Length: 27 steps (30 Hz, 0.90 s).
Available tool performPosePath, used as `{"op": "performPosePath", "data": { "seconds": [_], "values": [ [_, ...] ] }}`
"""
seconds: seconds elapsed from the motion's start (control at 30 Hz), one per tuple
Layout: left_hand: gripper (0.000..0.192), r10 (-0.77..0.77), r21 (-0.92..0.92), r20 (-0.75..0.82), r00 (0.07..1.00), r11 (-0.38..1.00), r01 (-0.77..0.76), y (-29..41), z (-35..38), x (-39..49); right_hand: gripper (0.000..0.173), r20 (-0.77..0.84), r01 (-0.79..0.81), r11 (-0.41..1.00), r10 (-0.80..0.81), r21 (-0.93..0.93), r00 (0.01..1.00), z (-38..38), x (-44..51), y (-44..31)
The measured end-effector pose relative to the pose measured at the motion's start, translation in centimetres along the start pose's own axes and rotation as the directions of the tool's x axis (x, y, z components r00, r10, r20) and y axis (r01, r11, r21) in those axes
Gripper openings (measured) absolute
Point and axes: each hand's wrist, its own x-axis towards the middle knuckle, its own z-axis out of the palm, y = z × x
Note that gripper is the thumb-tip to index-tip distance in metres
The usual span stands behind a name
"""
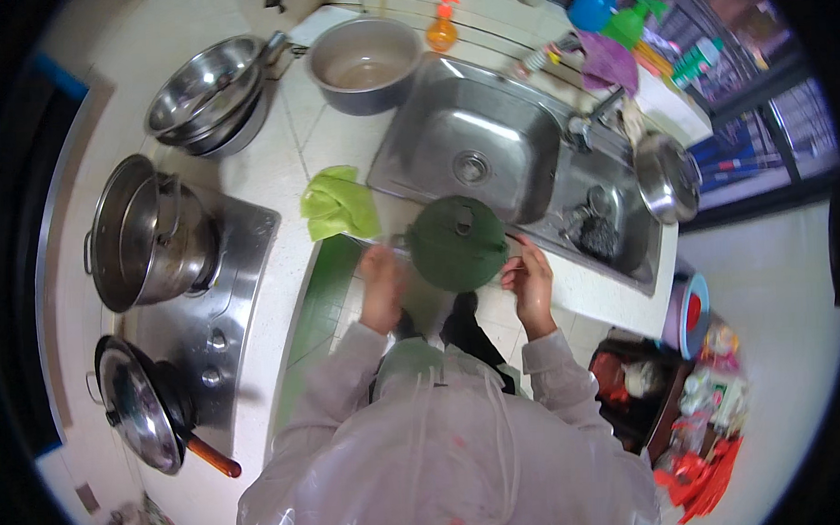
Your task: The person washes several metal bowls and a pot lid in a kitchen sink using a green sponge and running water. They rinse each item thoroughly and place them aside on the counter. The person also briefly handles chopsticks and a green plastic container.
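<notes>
A dark green round lidded pot (pixel 454 251) with a loop handle on top is in front of me, at the counter's front edge beside the sink. The fingers of my right hand (pixel 531 279) are on its right side, at a small side handle. My left hand (pixel 384 281) is blurred by motion, with its fingers curled. It is by the pot's left side, and its contact with the pot is unclear. The pot's underside is hidden. A lime green cloth (pixel 340 204) lies crumpled on the counter, just beyond my left hand.
The steel double sink (pixel 477 121) holds a steel scourer (pixel 597 237) in its right basin. A grey pot (pixel 364 66) and stacked steel bowls (pixel 209 89) stand behind. Left, the gas stove (pixel 236 269) bears a large steel pot (pixel 131 238) and a lidded wok (pixel 141 411).
</notes>
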Motion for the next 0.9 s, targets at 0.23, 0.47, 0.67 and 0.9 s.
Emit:
{"op": "performPosePath", "data": {
  "seconds": [0.23, 0.47, 0.67, 0.9],
  "values": [
    [0.086, -0.031, -0.096, 0.356, 0.934, 0.993, 0.070, -3.6, 3.6, -3.5, 0.057, 0.421, 0.039, 0.994, 0.008, -0.104, 0.907, 1.4, 1.8, -0.6],
    [0.067, 0.320, -0.381, 0.157, 0.934, 0.892, -0.242, -2.8, 0.1, -9.2, 0.048, 0.819, 0.729, 0.646, -0.279, -0.227, 0.502, 4.5, 1.8, -1.4],
    [0.056, 0.487, -0.543, -0.153, 0.860, 0.686, -0.485, -6.7, -3.6, -19.2, 0.049, 0.982, 0.538, 0.823, 0.123, -0.181, 0.143, 9.3, -1.5, -1.4],
    [0.072, 0.575, -0.636, -0.378, 0.725, 0.407, -0.655, -13.4, -6.7, -32.1, 0.057, 0.914, 0.561, 0.825, 0.275, -0.065, -0.298, 13.7, -12.5, 4.0]
  ]
}}
